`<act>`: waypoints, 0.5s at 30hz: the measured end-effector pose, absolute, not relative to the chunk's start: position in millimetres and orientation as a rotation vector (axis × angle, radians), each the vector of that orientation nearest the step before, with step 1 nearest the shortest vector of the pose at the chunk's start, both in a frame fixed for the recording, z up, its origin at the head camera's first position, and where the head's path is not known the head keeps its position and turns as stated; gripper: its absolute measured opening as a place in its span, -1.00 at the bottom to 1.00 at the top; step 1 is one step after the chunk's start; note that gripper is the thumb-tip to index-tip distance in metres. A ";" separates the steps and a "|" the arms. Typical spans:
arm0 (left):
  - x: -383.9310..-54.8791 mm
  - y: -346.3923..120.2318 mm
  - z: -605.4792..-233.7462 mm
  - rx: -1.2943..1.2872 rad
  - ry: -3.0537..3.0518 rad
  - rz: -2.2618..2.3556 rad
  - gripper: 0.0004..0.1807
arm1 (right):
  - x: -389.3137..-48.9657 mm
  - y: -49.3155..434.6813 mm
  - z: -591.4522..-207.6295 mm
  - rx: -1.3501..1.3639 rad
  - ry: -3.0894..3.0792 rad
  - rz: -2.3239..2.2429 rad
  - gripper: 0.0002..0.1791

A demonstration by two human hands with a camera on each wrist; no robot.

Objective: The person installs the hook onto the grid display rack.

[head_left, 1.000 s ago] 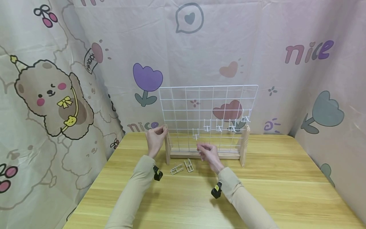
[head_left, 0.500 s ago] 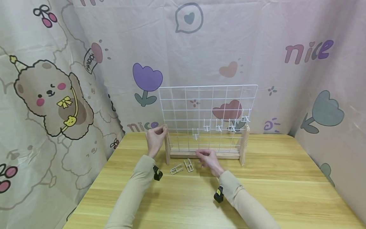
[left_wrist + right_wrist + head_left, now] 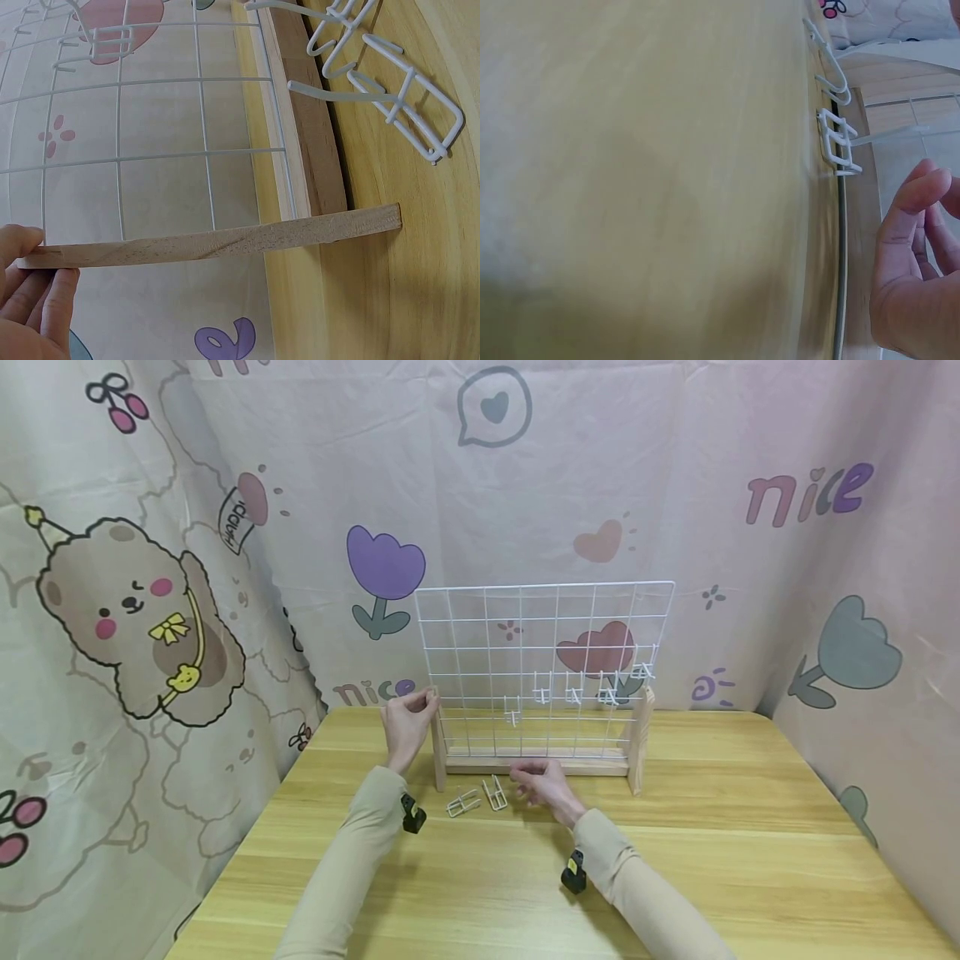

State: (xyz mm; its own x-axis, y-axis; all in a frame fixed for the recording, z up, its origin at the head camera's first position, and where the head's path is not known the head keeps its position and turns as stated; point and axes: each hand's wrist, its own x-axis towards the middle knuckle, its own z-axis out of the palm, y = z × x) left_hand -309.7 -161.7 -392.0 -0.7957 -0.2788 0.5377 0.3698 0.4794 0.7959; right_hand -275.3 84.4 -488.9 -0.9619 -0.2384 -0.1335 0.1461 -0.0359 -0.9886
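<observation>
In the head view, my left hand (image 3: 407, 724) grips the top of the left wooden post (image 3: 438, 752) of a stand, thumb on one side and fingers on the other in the left wrist view. The stand carries a white wire grid panel (image 3: 555, 647). My right hand (image 3: 546, 785) hovers before the stand's lower bar, its fingers loosely bent and nothing between them. To its left, two white wire hooks lie on the table: the nearer-to-hand hook (image 3: 495, 793) and another hook (image 3: 462, 804) beyond it. Both appear in the right wrist view, left of the fingertips (image 3: 934, 184).
Several hooks hang on the grid's right and middle part, including a lower-left one (image 3: 513, 717) and an upper-right one (image 3: 642, 671). The right wooden post (image 3: 640, 747) stands on the wooden table (image 3: 675, 877). A printed curtain (image 3: 510, 502) hangs behind.
My right hand has come down and away from the lowest hanging hook toward the loose hooks on the table. My left hand stays on the post.
</observation>
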 end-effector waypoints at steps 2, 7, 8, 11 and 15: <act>-309.8 -161.4 -392.2 -0.071 -2.103 -1.331 -0.77 | -275.2 83.7 -489.1 -0.096 1.993 -2.068 -0.57; -309.7 -161.3 -392.4 -0.077 -2.099 -1.325 -0.77 | -275.3 81.8 -490.1 -0.097 2.041 -2.021 -0.62; -309.6 -161.4 -392.4 -0.080 -2.098 -1.329 -0.77 | -275.1 81.6 -490.5 -0.095 2.048 -2.014 -0.62; -309.8 -161.8 -392.7 -0.084 -2.099 -1.337 -0.77 | -274.6 80.9 -491.3 -0.098 2.064 -1.991 -0.64; -310.1 -162.0 -392.8 -0.086 -2.102 -1.338 -0.77 | -273.8 79.5 -492.0 -0.109 2.076 -1.959 -0.65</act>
